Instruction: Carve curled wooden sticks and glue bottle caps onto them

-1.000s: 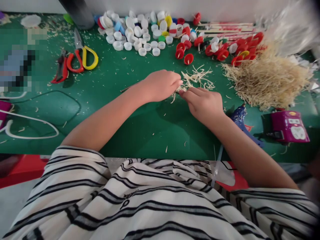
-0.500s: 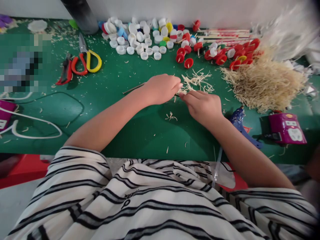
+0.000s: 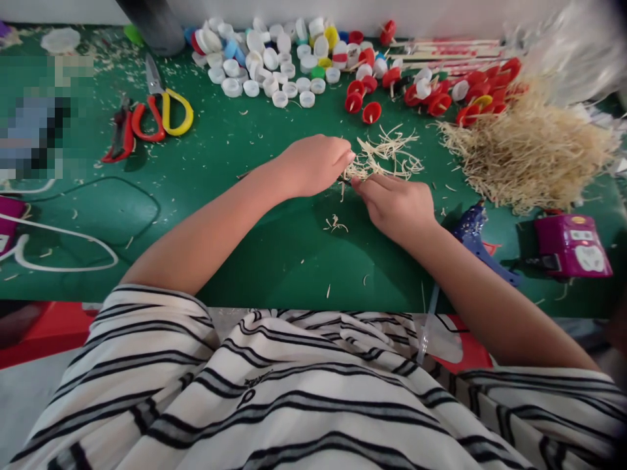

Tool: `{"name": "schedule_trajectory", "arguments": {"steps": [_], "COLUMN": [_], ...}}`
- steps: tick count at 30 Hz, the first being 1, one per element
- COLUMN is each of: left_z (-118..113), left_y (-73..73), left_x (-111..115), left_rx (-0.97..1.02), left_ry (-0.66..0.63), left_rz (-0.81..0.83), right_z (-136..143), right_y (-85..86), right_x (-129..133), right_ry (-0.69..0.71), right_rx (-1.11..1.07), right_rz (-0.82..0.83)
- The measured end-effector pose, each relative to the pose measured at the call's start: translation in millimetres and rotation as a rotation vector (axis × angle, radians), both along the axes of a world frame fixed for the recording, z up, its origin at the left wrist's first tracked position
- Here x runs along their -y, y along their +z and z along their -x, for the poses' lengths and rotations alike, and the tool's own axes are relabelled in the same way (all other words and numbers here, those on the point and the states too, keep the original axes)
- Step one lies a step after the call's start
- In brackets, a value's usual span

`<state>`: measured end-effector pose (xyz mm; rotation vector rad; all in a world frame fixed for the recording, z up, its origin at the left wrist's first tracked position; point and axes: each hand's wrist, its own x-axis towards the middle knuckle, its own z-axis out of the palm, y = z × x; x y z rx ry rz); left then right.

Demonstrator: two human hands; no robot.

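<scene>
My left hand [image 3: 321, 166] is closed, fingertips pinched and pointing right, on the green table. My right hand [image 3: 399, 203] meets it from the right, thumb and fingers pressed together. A small dark, thin piece shows at the right fingertips; its kind is hidden. Pale straw-like strands [image 3: 392, 153] lie in a loose heap just behind and under both hands. The end of a thin dark stick [image 3: 243, 175] pokes out beyond my left forearm; whether it reaches into the hand is hidden. A few short strand scraps [image 3: 336, 224] lie nearer to me.
Bottle caps [image 3: 255, 62] and red caps on sticks [image 3: 371, 112] line the back. To the right are a big strand pile [image 3: 533, 153], a blue glue gun [image 3: 473, 228] and a purple box [image 3: 573, 245]. Scissors [image 3: 164, 108] and red-handled pliers [image 3: 121, 134] lie left; a dark bottle [image 3: 159, 26] stands behind.
The view has shifted slightly, so things at the back sit higher. Both hands stay pinched close together, with the dark piece at the right fingertips now more visible.
</scene>
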<state>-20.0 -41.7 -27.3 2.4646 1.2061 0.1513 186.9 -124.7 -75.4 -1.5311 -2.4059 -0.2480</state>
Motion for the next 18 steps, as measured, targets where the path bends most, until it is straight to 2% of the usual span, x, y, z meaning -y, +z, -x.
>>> {"name": "schedule_trajectory", "arguments": {"steps": [8, 14, 18], "left_z": [2, 1, 3], "left_y": [4.2, 3.7, -1.0], "left_x": [5, 3, -1], "left_rx": [-0.018, -0.049, -0.007], "left_ry": [-0.017, 0.005, 0.025], "left_rz": [0.004, 0.016, 0.039], "right_z": [-5, -4, -2], "right_y": [-10.8, -2.8, -3.9], "right_x": [4, -4, -5], "right_ry": [0.040, -0.001, -0.006], "right_rx": [0.075, 0.007, -0.008], "right_rz": [0.033, -0.038, 0.005]}}
